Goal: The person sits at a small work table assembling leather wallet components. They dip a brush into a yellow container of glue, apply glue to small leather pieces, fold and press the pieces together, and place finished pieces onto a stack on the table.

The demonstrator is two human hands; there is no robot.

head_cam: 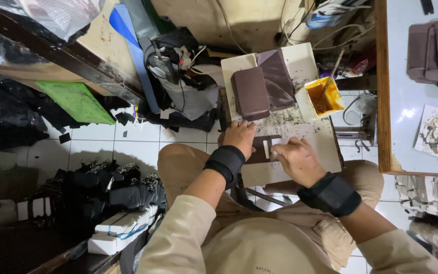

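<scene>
Left hand [239, 138] pressed flat on a dark brown leather piece [260, 148] lying on the white board [325, 147] over the lap; right hand [296, 158] pinched a small pale tool [266, 148] against it. Stacked brown pieces [251, 92] and yellow glue tub [324, 96] sat further back

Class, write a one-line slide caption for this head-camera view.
Left hand steadies a dark brown leather piece on a stained white work board while the right hand presses a small white tool to it.
</scene>
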